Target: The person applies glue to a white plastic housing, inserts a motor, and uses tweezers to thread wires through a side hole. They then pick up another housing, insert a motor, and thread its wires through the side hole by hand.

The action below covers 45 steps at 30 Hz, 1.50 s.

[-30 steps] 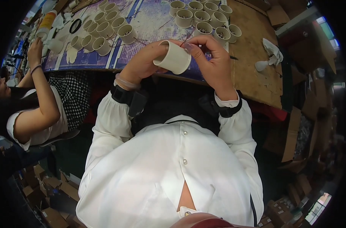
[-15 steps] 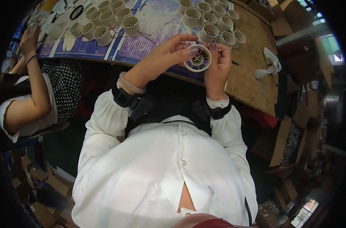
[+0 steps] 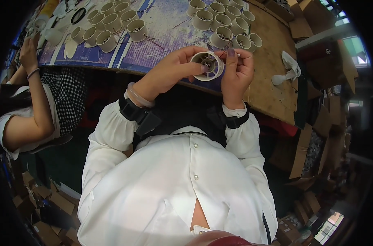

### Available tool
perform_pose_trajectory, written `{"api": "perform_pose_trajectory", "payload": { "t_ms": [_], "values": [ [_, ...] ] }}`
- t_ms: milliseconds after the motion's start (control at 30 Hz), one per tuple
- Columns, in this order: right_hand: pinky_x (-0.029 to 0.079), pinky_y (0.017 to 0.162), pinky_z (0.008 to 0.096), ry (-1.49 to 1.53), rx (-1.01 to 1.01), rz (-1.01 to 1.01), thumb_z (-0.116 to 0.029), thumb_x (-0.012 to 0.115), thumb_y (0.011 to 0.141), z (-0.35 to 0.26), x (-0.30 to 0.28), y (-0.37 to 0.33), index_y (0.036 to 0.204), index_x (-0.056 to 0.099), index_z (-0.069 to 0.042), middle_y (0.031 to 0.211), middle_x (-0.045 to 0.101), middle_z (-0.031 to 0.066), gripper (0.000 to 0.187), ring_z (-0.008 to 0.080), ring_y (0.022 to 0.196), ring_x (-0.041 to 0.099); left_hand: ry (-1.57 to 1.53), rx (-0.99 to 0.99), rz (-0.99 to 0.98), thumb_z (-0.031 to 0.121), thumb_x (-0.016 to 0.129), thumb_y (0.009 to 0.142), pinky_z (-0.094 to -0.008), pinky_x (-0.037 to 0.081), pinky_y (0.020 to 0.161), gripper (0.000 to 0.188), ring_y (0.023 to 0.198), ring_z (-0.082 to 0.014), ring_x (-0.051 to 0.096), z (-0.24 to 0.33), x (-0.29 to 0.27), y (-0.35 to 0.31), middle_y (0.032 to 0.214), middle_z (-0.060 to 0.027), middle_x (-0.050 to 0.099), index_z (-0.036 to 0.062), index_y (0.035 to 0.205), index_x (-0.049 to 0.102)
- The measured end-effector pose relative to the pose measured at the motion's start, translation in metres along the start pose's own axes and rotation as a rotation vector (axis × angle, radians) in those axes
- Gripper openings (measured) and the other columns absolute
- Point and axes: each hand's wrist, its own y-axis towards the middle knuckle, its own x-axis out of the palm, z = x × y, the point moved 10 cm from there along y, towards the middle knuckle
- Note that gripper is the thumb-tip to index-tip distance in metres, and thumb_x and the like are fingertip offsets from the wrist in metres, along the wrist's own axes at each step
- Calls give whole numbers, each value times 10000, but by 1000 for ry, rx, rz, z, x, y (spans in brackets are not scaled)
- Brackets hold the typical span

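Note:
My left hand (image 3: 170,69) grips a white plastic cup-shaped housing (image 3: 217,70), its fingers wrapped round the side and the thumb inside the rim. Spokes and a small hub show within the housing's open end. At its right side, my right hand (image 3: 237,74) is closed in a pinch, thumb against the fingers. A thin dark wire (image 3: 225,52) seems to run from the housing into this pinch; its end is hidden. Just beyond my hands stands a group of similar white housings (image 3: 221,37) with small metal parts and wires inside.
Another group of white housings (image 3: 106,41) with reddish wires stands farther left on the worn purple-white table (image 3: 166,24). A black ring (image 3: 78,15) lies beyond. A crumpled white cloth (image 3: 291,65) is on the brown board (image 3: 272,53). A co-worker's arm (image 3: 41,98) is at left; cardboard boxes (image 3: 301,151) stand right.
The housing has shifted slightly left and tilted, so its side now shows more. My left thumb has moved down into its opening. My right hand stays close at its right side.

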Motion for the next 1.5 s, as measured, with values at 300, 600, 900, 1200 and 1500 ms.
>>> {"api": "perform_pose_trajectory", "payload": {
  "t_ms": [300, 600, 900, 1200, 1500],
  "values": [
    [423, 949, 307, -22, 138, -274, -163, 577, 945, -1, 30, -1, 1056, 647, 11, 1096, 645, 89, 219, 188, 1025, 583, -400, -103, -155, 194, 577, 903, -356, 526, 834, 440, 1058, -178, 591, 4, 4, -7, 1167, -50, 600, 66, 1313, 485],
    [466, 797, 274, -215, -73, -155, -69, 542, 952, -21, 7, -18, 963, 628, 29, 931, 646, 57, 131, 137, 865, 580, -324, -24, -145, 348, 594, 908, -352, 494, 825, 412, 997, -174, 587, -3, 16, -6, 1147, -21, 606, 136, 1255, 526],
    [479, 759, 288, -98, 4, -151, -190, 493, 1007, -19, 9, -6, 950, 595, 35, 883, 637, 84, 254, 132, 809, 584, -470, -139, -182, 443, 543, 926, -318, 491, 795, 452, 992, -154, 607, -13, 19, 3, 1097, 7, 635, 143, 1263, 563],
    [493, 715, 291, -241, -10, 19, -219, 510, 1002, -11, -18, 14, 935, 587, 42, 856, 632, 95, 280, 142, 775, 582, 93, 115, -27, 255, 686, 850, -313, 492, 844, 654, 1006, -192, 601, 21, 18, -7, 1185, -55, 570, 90, 1401, 376],
    [508, 693, 311, -532, -94, 70, -197, 560, 962, -29, -12, 9, 1013, 641, 60, 856, 675, 96, 274, 168, 769, 628, 446, 594, 42, 106, 680, 780, -313, 469, 864, 709, 1070, -163, 510, 54, 29, -17, 1203, -69, 508, 91, 1402, 341]
  ]
}}
